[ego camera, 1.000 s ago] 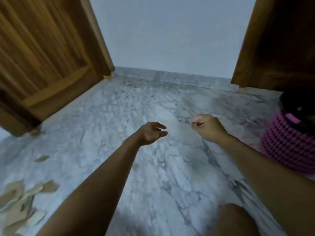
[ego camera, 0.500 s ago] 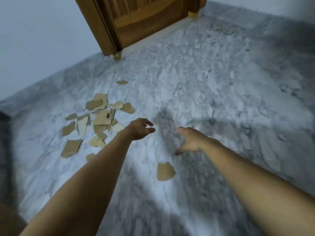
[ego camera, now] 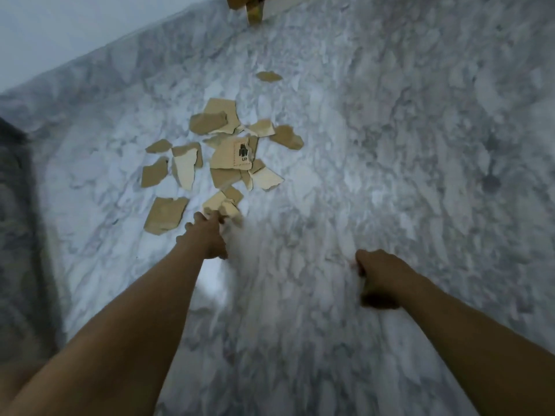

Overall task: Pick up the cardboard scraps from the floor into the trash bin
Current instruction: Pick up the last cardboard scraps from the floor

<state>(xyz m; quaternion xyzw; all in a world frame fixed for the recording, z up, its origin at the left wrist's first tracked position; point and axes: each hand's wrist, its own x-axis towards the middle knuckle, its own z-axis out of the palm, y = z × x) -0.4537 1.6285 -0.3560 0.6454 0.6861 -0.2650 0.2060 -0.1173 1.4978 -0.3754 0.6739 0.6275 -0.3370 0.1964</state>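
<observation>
Cardboard scraps (ego camera: 231, 154) lie forward-left of me

Left hand (ego camera: 210, 235) is at their near edge, grip too blurry to call. Right hand (ego camera: 381, 274) is curled, well apart, contents unclear.

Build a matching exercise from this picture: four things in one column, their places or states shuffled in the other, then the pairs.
1. left hand
2. right hand
3. printed cardboard scrap
4. lone cardboard scrap

A. lies by itself beyond the pile of cardboard scraps
B. fingers curled, off to the right of the pile
C. in the middle of the pile, black print up
D. reaches the pile's near edge

Pairs: 1-D, 2-B, 3-C, 4-A
</observation>
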